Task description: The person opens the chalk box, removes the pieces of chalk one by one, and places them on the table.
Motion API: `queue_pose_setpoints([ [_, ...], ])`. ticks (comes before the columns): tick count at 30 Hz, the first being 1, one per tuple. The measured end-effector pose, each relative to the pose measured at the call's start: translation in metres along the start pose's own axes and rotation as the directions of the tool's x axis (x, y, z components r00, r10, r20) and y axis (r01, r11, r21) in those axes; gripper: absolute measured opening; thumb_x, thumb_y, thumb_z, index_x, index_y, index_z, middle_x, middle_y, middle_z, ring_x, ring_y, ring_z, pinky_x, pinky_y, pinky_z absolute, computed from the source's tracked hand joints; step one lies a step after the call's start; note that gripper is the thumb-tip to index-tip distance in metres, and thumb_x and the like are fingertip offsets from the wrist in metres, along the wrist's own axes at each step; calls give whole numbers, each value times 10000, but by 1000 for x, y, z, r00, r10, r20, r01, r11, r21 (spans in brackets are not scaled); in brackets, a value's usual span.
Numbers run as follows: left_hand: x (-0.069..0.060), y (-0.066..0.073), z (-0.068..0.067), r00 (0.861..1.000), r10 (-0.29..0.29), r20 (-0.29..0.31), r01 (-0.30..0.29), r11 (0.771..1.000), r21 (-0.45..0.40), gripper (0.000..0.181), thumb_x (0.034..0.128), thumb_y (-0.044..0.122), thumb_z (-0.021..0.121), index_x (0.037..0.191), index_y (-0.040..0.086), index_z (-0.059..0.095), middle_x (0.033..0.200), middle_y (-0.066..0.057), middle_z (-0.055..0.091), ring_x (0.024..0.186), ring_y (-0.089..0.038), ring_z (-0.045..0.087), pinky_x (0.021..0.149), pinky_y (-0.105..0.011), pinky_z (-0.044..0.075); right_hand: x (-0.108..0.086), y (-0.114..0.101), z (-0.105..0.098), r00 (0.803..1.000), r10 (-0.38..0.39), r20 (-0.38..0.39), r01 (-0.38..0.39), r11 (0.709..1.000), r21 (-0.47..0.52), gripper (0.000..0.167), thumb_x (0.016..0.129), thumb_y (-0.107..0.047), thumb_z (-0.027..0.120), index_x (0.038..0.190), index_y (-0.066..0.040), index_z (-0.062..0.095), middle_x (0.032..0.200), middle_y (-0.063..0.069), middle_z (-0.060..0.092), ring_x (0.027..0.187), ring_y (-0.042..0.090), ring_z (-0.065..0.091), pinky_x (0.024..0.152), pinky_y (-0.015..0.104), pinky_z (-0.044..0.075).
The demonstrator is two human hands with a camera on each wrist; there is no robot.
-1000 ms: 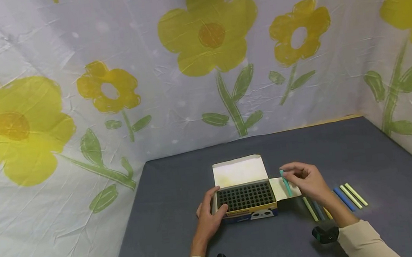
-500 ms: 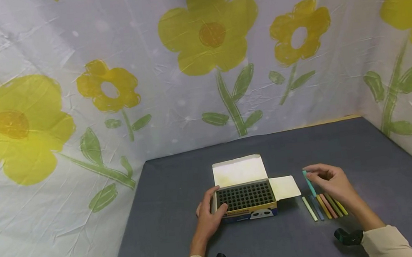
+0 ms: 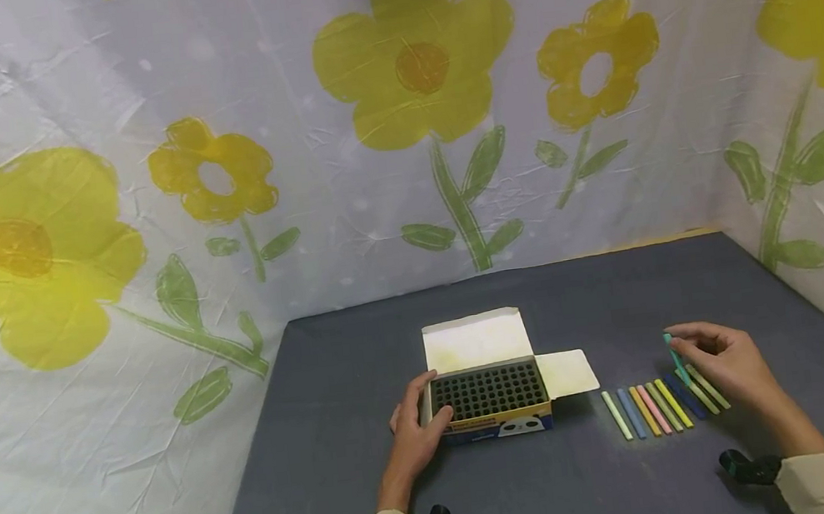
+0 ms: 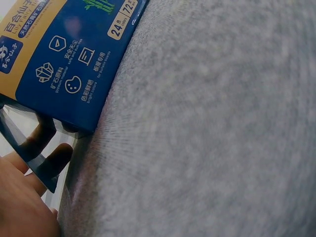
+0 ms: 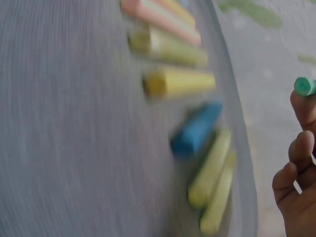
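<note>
My left hand [image 3: 417,431] holds the left end of an opened chalk box [image 3: 499,425], thumb over its front edge. In the left wrist view, fingers show behind a flap of the blue and yellow box [image 4: 64,64]. The black insert [image 3: 488,390] inside has rows of round holes. My right hand [image 3: 728,358] pinches a teal chalk stick [image 3: 677,359] between thumb and fingertips, above the right end of a row of chalks. In the right wrist view the green end of the chalk [image 5: 303,86] shows at the fingertips.
Several coloured chalks lie side by side right of the box, among them a pink chalk [image 3: 653,409], a yellow chalk [image 3: 674,403] and a blue chalk [image 3: 685,397]. The box's lid [image 3: 475,342] and side flap [image 3: 567,373] are folded out on the dark table [image 3: 350,381].
My right hand has carried the teal chalk rightward from over the box's side flap, past the row of chalks to its right end. The left hand stays on the box.
</note>
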State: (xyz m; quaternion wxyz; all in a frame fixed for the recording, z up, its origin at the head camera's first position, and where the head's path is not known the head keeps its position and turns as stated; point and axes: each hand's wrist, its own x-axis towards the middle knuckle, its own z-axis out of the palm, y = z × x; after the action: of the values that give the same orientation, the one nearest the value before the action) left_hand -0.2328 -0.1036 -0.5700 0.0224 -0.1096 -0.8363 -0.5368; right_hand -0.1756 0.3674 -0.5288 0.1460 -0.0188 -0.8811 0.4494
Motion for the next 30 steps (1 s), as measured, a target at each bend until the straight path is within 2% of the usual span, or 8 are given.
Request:
queue_pose_setpoints([
  [5,-2,0,-2,1000,-2,1,2,1000,0,579,933,317,680,1461,430,472,1474,-50,541,1283,-326,451,1089,-635,157,-1,15,-15,1000,14,15,-13,998,-67,339,1010,-292,645,1224,-35,703,936,-352,606,800,-114,584,627,230,487],
  [7,-2,0,-3,1000,-2,4,2,1000,0,581,934,312,678,1463,431,470,1465,-56,544,1261,-319,449,1085,-628,155,-1,20,-18,1000,9,30,-6,995,-95,329,1009,-273,647,1218,-25,704,944,-284,654,782,-117,578,613,239,487],
  [12,-2,0,-4,1000,-8,7,8,1000,7,580,940,317,673,1466,438,461,1456,-65,542,1240,-302,442,1081,-631,168,0,29,-23,996,-35,88,55,970,-235,258,991,-203,668,1147,-5,723,887,70,751,673,-47,579,552,275,463],
  [13,-2,0,-4,1000,-9,5,9,1000,8,580,940,318,673,1466,438,461,1454,-64,542,1239,-301,442,1079,-632,172,1,30,-24,994,-36,104,62,961,-268,253,988,-203,671,1136,-6,726,888,97,753,674,-32,587,555,285,467],
  [15,-2,0,-4,1000,-10,4,10,1000,6,581,938,317,674,1465,439,461,1457,-63,541,1243,-305,442,1080,-632,170,2,32,-25,990,-27,141,70,948,-311,255,984,-205,673,1128,-1,727,898,132,757,688,26,618,570,325,493],
  [21,-2,0,-2,1000,-25,-9,25,999,24,587,928,333,689,1457,452,466,1487,-37,531,1275,-319,435,1078,-652,200,3,31,-28,971,42,237,48,932,-360,317,987,-232,665,1160,31,700,947,177,755,768,258,693,632,471,540],
  [25,-2,0,0,1000,-26,-17,26,999,30,588,922,339,692,1453,456,468,1484,-25,534,1274,-310,434,1070,-656,215,5,29,-29,961,82,263,33,913,-408,339,970,-225,673,1177,43,686,978,207,749,798,307,702,639,485,536],
  [30,-1,0,0,1000,-18,-18,19,1000,25,588,919,326,690,1453,444,474,1475,-23,544,1244,-296,447,1064,-638,199,9,27,-30,948,143,284,3,889,-458,353,957,-228,672,1193,34,683,994,211,744,792,302,697,614,476,521],
])
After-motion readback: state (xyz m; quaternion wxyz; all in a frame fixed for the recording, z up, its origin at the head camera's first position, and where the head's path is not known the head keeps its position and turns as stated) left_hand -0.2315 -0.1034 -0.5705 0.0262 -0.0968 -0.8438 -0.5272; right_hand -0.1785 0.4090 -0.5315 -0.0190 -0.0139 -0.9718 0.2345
